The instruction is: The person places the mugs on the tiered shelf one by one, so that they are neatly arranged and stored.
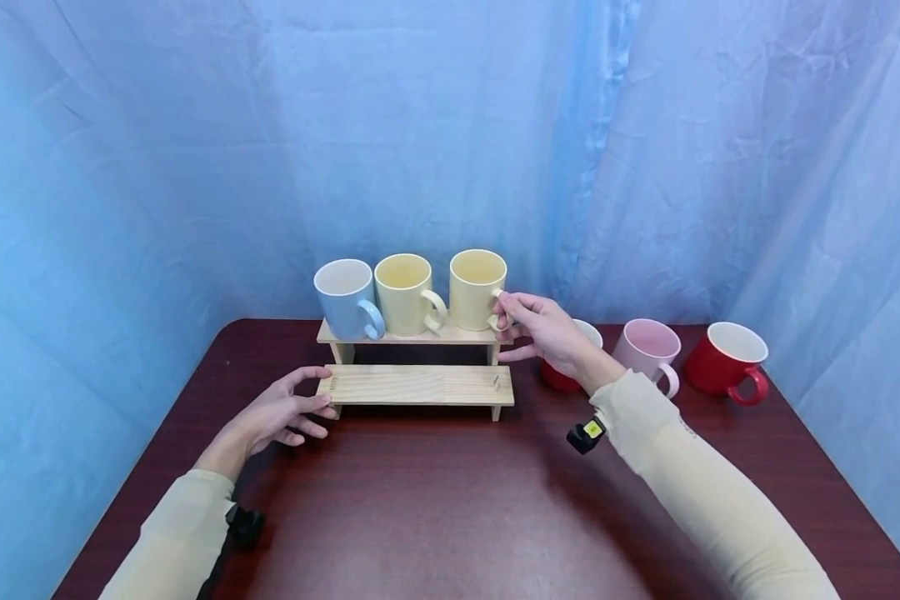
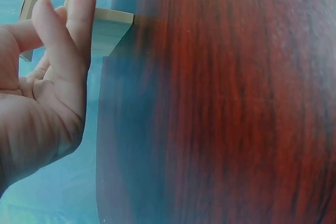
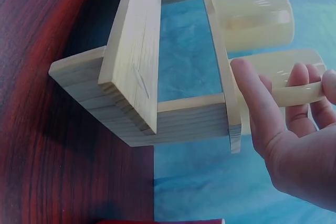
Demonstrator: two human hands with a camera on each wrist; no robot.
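Observation:
A two-tier wooden rack (image 1: 420,385) stands on the table. On its upper tier are a light blue mug (image 1: 343,304), a yellow mug (image 1: 401,300) in the middle and another yellow mug (image 1: 474,296) at the right end. My right hand (image 1: 547,333) pinches the handle (image 3: 296,95) of that right-end mug between thumb and fingers. At the lower tier's left end, my left hand (image 1: 277,412) holds the board's edge with thumb and index finger, the other fingers loosely spread. In the left wrist view, the fingers partly hide the rack's end (image 2: 113,19).
Right of the rack stand a pink mug (image 1: 645,354) and a red mug (image 1: 720,367) with white inside. Another red mug (image 1: 558,379) is partly hidden behind my right hand. Light blue curtains (image 1: 420,125) surround the dark red-brown table (image 1: 420,500).

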